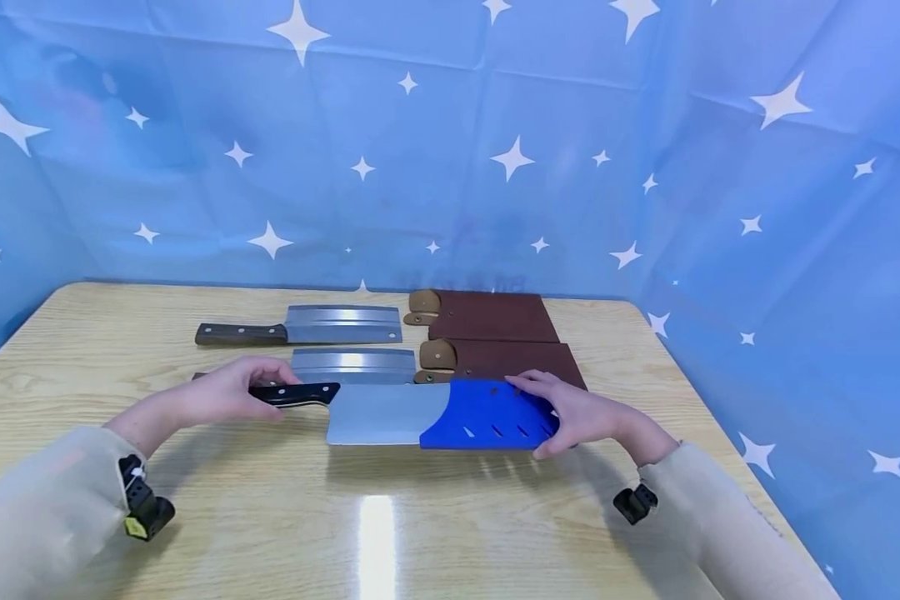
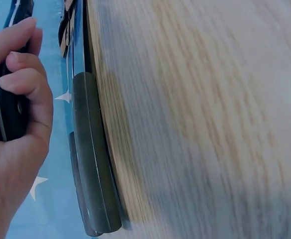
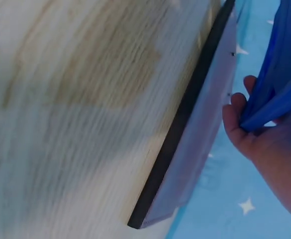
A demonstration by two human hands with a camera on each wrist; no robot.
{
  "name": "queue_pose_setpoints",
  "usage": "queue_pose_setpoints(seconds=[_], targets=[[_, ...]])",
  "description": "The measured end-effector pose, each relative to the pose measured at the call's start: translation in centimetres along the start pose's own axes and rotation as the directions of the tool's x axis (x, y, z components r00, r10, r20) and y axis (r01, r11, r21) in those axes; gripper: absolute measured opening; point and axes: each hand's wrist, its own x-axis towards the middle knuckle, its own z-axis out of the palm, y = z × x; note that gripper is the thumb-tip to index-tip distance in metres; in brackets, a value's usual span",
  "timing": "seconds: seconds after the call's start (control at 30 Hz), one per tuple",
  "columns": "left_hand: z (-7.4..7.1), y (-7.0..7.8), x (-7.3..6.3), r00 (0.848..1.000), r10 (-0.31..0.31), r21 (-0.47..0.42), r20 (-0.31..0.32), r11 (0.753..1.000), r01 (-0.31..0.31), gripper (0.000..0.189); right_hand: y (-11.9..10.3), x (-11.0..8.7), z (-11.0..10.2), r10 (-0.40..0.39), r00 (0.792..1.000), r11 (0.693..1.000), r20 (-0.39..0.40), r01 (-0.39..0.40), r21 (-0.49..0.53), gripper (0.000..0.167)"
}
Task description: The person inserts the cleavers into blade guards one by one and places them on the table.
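Note:
A cleaver [image 1: 386,414] with a black riveted handle [image 1: 300,394] is held over the table, its blade pointing right. My left hand [image 1: 243,389] grips that handle; in the left wrist view the fingers [image 2: 28,82] curl round it. A blue slotted blade guard [image 1: 487,417] covers the right part of the blade, which is hidden inside it. My right hand [image 1: 573,414] holds the guard's far end, thumb at the lower edge and fingers along the top. From the right wrist view, the blue guard [image 3: 277,94] sits in the curled right hand [image 3: 254,134].
Behind lie two more cleavers, one at the back [image 1: 345,325] and one nearer [image 1: 352,365], partly covered by my left hand. Two brown leather sheaths [image 1: 495,317] with tan straps lie to their right. The wooden table [image 1: 270,517] ends at a blue star-patterned curtain [image 1: 450,208].

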Motion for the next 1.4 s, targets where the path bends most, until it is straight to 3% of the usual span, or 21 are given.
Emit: queue_pose_setpoints(seconds=[0.33,0.67,0.8,1.4], targets=[[-0.4,0.3,0.1,1.0,0.01,-0.011,0.005,1.0,-0.01,0.037,-0.6,0.1,0.4,-0.006,1.0,1.0,-0.02,0.006,0.004,0.1],[2.9,2.1,2.8,0.992,0.114,-0.038,0.06,0.993,-0.112,0.028,-3.5,3.0,2.3,-0.011,0.996,1.0,0.088,0.01,0.008,0.101],[3.1,2.2,2.9,0.993,0.102,-0.052,0.056,0.994,-0.099,0.028,-3.6,3.1,2.7,0.013,0.996,1.0,0.09,-0.014,0.0,0.102],[3.7,2.3,2.5,0.998,0.069,-0.063,0.005,0.996,-0.068,0.03,-4.1,3.2,2.9,-0.03,0.998,0.998,0.053,0.033,-0.058,0.103]])
